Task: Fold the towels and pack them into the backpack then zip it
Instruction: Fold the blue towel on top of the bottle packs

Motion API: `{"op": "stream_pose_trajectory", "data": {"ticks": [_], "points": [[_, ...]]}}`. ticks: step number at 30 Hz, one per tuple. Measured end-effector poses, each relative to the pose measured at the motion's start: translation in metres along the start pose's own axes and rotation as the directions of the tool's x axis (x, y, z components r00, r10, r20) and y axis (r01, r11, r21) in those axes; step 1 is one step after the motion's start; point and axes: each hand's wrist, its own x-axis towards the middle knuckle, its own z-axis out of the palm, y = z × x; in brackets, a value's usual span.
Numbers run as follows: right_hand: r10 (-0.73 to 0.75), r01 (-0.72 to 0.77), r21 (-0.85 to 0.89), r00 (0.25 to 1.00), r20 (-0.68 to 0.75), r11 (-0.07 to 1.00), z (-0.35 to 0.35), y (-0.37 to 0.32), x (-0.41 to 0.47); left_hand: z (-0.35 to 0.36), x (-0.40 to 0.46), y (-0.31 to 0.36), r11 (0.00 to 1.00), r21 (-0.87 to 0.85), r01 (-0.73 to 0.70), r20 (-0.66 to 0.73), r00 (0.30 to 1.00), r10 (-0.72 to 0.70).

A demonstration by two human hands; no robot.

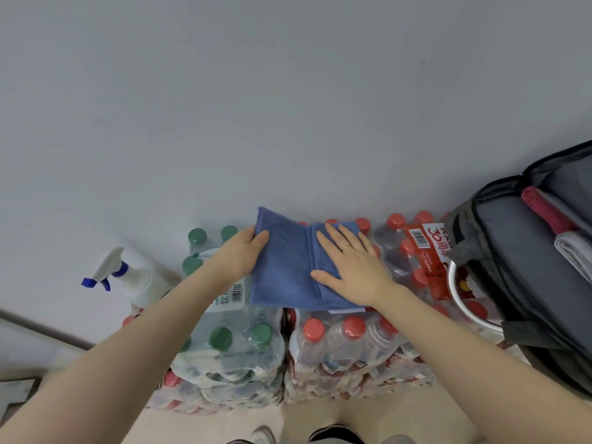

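Both hands were on the blue towel (285, 270): left hand (238, 251) pinched its edge, right hand (349, 267) pressed flat. Soft, floppy stuff, probably best grabbed along the folded edge.

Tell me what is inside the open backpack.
The backpack holds a red towel and a grey towel, both folded and tucked in its main pocket. Anything deeper is hidden by its walls and the frame edge.

We see a plain blue towel (285, 267), green caps (220, 337) and red caps (314, 328) on clear bottles, a white sprayer (134, 280) with blue trigger, a grey backpack (525, 261) edged black, holding red and grey cloth.
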Motion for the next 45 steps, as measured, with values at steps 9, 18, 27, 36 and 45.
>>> {"op": "stream_pose_trajectory", "data": {"ticks": [9,18,27,36,45], "points": [[0.003,-0.003,-0.01,1.0,-0.029,1.0,0.002,-0.022,0.006,0.01,-0.009,0.018,0.859,-0.498,0.119,0.044,0.993,-0.112],[0.382,-0.018,0.998,0.924,-0.005,0.055,-0.018,0.006,-0.01,0.067,-0.011,0.051,0.971,-0.235,-0.031,0.178,0.981,0.075],[0.311,-0.171,0.853,0.95,0.011,0.494,-0.009,0.011,-0.017,0.075,-0.003,0.027,0.591,0.57,-0.57,0.306,0.815,0.491],[0.164,-0.125,0.627,0.986,-0.004,0.769,-0.002,0.028,-0.032,0.081,0.003,0.007,0.52,0.516,-0.681,0.367,0.724,0.584],[-0.032,0.085,0.39,0.989,-0.141,0.917,-0.013,0.015,-0.063,0.072,0.013,0.015,0.755,0.338,-0.562,0.499,0.787,0.363]]}}
